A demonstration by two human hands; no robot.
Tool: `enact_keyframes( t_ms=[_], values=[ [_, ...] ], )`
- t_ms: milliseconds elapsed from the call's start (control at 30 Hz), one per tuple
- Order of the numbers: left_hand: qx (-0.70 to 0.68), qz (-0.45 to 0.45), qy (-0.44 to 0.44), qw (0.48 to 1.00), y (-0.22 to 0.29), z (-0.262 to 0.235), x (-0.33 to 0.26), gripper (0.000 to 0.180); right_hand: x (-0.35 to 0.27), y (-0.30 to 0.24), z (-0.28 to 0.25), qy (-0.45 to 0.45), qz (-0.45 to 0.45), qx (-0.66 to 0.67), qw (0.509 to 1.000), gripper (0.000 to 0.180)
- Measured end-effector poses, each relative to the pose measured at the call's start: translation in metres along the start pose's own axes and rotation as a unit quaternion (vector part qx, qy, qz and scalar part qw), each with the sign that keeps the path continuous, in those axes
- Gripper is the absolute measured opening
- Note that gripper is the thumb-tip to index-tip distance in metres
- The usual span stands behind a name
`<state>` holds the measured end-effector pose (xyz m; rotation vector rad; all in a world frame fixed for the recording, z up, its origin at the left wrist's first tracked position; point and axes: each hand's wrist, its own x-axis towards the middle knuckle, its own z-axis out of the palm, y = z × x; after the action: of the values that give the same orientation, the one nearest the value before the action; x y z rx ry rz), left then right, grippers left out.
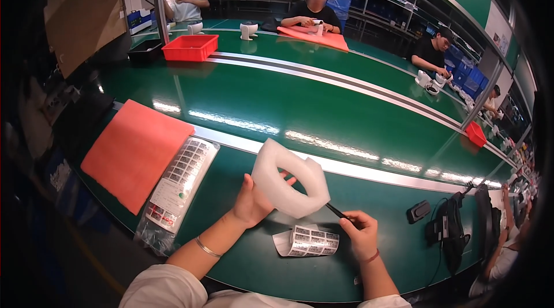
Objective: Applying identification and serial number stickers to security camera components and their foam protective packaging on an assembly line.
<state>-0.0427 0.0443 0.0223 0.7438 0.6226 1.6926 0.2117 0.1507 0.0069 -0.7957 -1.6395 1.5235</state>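
Observation:
My left hand (250, 206) grips a white foam ring (269, 176) from its left side, with fingertips showing through the oval opening. The ring is tilted above the green bench. In my right hand (361, 235) is a slim black tool (335, 211), pinched between thumb and fingers. Its far end runs behind the lower right edge of the foam, so its tip is hidden and I cannot tell its exact kind. Just below the foam, a curled strip of printed silver labels (311, 242) lies on the bench between my forearms.
An orange foam sheet (135, 152) and a bagged stack of label sheets (183, 178) lie at left. A black device with cables (451, 227) and a small black box (418, 211) are at right. Across the belt (259, 97) stand a red bin (190, 48) and several people working.

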Motion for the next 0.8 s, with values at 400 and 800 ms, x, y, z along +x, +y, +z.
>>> enact_keyframes(
  t_ms=[400, 800],
  values=[
    [0.052, -0.057, 0.058, 0.995, -0.007, -0.008, -0.003, 0.1, -0.001, -0.001, 0.003, 0.033, -0.023, 0.009, 0.999, 0.019],
    [0.256, -0.04, 0.121, 0.958, -0.017, 0.005, -0.004, 0.039, -0.001, 0.006, 0.003, 0.085, -0.115, -0.141, 0.98, 0.018]
  ],
)
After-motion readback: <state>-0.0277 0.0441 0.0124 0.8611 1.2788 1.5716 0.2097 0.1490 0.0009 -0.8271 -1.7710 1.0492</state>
